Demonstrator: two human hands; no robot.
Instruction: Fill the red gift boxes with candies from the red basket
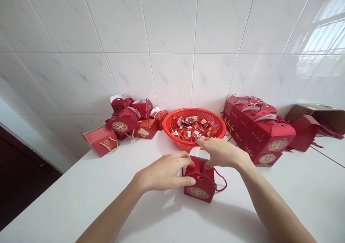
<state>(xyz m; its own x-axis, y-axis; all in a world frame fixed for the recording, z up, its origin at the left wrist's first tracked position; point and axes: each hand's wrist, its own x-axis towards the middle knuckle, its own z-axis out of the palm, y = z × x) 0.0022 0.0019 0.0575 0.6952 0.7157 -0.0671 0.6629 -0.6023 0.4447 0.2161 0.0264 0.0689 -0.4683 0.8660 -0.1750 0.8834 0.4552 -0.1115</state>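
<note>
A small red candy box (198, 191) with a gold round emblem stands upright on the table in front of me. Its top side flaps are folded inward, while the rounded front and back flaps stand up, the back one showing its white inside. My left hand (168, 169) grips the box from the left, thumb at the front flap and fingertips on a top flap. From the right, my right hand (221, 151) holds it with the thumb on the other top flap and fingers reaching behind the back flap. A dark red cord (222, 185) loops out at the right.
Behind the box, a red plastic basket (168, 135) holds wrapped candies (192, 128). Stacked red boxes (258, 131) stand at the right, beside an open cardboard box (330, 115). Assorted red boxes (125, 122) and a red gift bag (99, 140) sit at the left. A tiled wall (172, 74) backs the white table (129, 185).
</note>
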